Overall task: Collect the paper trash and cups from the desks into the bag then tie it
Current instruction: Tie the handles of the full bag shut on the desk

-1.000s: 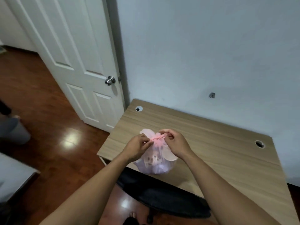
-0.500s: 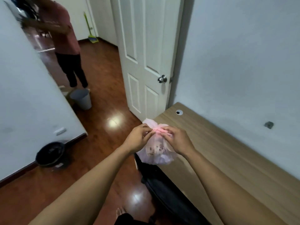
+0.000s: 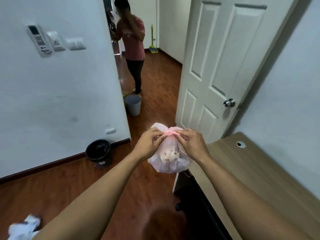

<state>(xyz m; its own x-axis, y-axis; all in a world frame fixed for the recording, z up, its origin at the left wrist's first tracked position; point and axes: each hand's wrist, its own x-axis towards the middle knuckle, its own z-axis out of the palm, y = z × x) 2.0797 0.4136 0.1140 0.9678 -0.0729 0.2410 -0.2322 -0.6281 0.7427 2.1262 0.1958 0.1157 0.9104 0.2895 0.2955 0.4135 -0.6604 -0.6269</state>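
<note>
The bag (image 3: 170, 157) is thin, translucent pinkish plastic, bulging with pale crumpled trash, its neck gathered into a tight pink twist. It hangs in the air just off the desk's (image 3: 259, 170) near-left corner, above the floor. The left hand (image 3: 149, 144) and right hand (image 3: 192, 144) each pinch the twisted neck from opposite sides.

The bag (image 3: 168, 157) shows only pale, spotted shapes through its translucent plastic; its contents cannot be identified. The fingertips of the left hand (image 3: 148, 146) and right hand (image 3: 191, 146) hide the ends of the pink knot (image 3: 170, 133). White crumpled material (image 3: 23, 227) at lower left is cut by the frame edge.
</note>
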